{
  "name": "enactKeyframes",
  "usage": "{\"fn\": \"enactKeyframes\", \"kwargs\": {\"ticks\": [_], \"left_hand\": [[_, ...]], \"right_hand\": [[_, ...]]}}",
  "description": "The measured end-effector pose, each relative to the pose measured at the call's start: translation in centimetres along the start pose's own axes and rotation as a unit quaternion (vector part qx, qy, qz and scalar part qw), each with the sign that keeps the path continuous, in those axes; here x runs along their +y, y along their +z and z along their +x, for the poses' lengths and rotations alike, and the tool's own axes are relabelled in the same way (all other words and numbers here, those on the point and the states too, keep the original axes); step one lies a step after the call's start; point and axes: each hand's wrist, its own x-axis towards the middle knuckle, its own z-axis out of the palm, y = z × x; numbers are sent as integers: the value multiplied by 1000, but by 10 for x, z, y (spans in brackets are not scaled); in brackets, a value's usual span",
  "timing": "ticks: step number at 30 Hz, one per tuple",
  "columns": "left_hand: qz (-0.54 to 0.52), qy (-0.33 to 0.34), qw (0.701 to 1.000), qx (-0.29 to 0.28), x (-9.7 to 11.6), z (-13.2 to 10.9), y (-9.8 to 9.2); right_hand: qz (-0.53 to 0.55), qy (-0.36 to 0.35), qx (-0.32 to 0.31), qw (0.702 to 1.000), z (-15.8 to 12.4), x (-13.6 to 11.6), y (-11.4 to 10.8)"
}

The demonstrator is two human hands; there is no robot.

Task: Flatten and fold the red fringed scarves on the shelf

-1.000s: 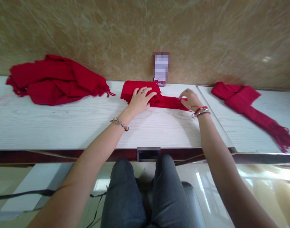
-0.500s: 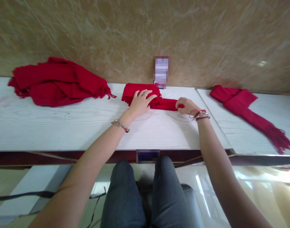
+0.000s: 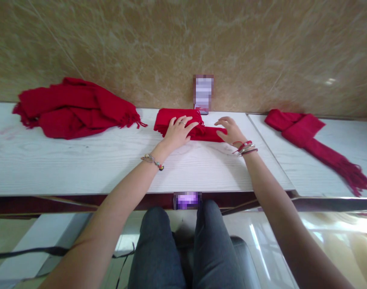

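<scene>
In front of me a red fringed scarf lies folded on the white wood-grain table, with a narrow strip of it reaching to the right. My left hand rests on the folded part with its fingers spread. At the strip's right end is my right hand, its thumb and fingers apart. Its thumb side is over the cloth, and whether it touches the cloth I cannot tell. The underside of the fold is hidden.
A crumpled red scarf lies at the left against the marble wall. To the right, beyond a table seam, lies another red scarf, partly folded. A blurred-out upright object leans on the wall. My legs are below the table edge.
My right hand has uncurled from the strip's end and shifted slightly left, fingers now apart. My left hand has stayed on the folded scarf.
</scene>
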Motion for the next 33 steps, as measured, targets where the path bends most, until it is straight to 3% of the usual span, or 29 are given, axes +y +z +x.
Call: {"fn": "enactKeyframes", "kwargs": {"ticks": [5,10,16,21,25,27,30,33], "left_hand": [[9,-50,998,34,-4,1,2],[19,-65,998,10,-7,4,-1],[10,-85,996,24,-17,7,-9],[-15,-156,983,92,-40,2,-23],[4,-235,961,144,-54,-4,-35],[11,-258,957,129,-57,-6,-38],[10,-257,964,64,-57,-6,-37],[9,-238,971,1,-55,-5,-36]], "right_hand": [[-35,-18,-129,991,5,-22,29],[-41,10,-93,995,6,-22,26],[-47,-13,-153,987,11,-25,33],[-43,-11,-152,987,5,-10,31],[-44,64,-173,982,-3,19,20],[-43,103,-171,979,-6,33,15],[-50,156,-126,978,-6,39,12],[-45,127,-83,987,-2,26,16]]}}
